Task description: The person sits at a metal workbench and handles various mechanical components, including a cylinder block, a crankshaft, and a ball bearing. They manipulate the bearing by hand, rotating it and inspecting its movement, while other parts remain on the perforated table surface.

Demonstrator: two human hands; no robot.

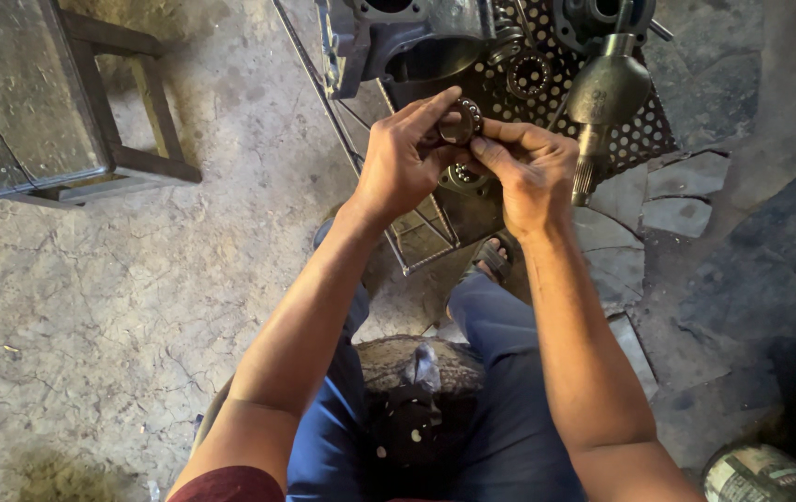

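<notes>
Both hands pinch one small bearing (461, 119): left hand (404, 158) closes its grip on the near side, right hand (533, 172) clamps from the right. It hangs above a perforated metal tray (644, 135), beside a splined shaft (600, 102) and grey housing (389, 42).

- This is a rough mechanical repair workshop, seemingly a vehicle or machinery one, with the work done low, close to the ground.
- The floor (138, 279) is cracked, stained concrete, patched on the right with irregular stone slabs (686, 200).
- At the far middle, a perforated metal tray (644, 139) on a wire frame carries greasy parts: a cast metal housing (398, 37), a splined shaft (603, 102) and a bearing ring (528, 74).
- At the far left stands a dark metal worktop (7, 102) on a wooden frame.
- At the near right corner sits a grimy can (756, 474).
</notes>
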